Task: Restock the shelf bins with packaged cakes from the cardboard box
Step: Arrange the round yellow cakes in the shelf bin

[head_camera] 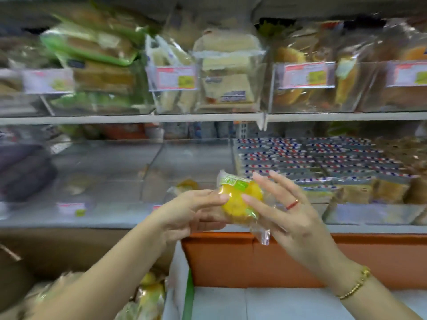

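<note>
Box (69, 248), lower left of the frame, is part-filled. At centre, the cake (240, 202) is raised between both hands. The left hand (191, 211) closes its grip on the packet's left edge, and the right hand (288, 211) lays straight fingers on its right face. The packet's long axis slants from upper left to lower right. A clear bin (191, 158) lies directly above, slightly toward the left hand, and is the likely target.
</note>
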`<state>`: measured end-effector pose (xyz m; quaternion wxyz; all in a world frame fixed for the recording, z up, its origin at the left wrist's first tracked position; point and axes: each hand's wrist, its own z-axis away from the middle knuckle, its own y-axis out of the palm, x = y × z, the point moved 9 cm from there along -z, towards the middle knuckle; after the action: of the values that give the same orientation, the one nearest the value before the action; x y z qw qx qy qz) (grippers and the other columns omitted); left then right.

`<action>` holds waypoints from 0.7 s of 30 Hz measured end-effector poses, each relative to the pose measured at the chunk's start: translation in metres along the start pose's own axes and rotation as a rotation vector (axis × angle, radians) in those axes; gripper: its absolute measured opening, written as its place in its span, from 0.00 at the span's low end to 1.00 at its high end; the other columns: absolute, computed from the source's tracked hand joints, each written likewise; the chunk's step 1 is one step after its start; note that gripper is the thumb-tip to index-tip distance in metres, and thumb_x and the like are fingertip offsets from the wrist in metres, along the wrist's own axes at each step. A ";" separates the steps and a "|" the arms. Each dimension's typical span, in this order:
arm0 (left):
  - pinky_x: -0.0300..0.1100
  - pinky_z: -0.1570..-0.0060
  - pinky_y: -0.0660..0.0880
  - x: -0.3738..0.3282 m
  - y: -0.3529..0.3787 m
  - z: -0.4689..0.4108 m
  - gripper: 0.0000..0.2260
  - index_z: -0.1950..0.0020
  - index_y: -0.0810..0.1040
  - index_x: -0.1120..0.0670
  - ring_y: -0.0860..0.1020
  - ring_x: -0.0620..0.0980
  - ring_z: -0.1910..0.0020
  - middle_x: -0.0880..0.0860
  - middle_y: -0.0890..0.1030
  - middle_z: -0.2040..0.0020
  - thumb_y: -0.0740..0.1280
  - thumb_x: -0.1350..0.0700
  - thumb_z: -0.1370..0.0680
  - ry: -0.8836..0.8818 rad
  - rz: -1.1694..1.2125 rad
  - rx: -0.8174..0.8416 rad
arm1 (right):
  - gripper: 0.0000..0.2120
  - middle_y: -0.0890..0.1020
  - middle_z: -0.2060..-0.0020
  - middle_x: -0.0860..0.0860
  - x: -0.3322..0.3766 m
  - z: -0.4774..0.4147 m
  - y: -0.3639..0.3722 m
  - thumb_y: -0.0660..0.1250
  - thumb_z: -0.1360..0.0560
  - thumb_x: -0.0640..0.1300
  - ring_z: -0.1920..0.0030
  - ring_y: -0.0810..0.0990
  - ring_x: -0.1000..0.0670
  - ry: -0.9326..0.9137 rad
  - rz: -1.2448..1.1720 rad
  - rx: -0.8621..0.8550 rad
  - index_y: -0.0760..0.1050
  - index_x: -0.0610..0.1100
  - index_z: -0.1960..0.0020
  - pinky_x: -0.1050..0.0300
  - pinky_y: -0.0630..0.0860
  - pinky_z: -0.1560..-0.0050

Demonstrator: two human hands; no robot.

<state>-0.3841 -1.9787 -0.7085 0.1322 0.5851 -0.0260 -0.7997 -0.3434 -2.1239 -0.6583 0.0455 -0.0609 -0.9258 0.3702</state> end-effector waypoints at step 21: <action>0.30 0.63 0.74 -0.053 -0.206 0.019 0.24 0.41 0.74 0.47 0.81 0.37 0.59 0.47 0.84 0.55 0.79 0.57 0.33 0.250 -0.602 -0.369 | 0.29 0.77 0.57 0.63 0.021 -0.191 0.192 0.80 0.38 0.53 0.61 0.76 0.66 0.150 -0.255 0.889 0.75 0.57 0.39 0.71 0.72 0.59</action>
<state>-0.4243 -1.7696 -0.6936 -0.0034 0.6260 0.3081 -0.7164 -0.3242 -1.8532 -0.6523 0.1791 0.0522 -0.6717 0.7169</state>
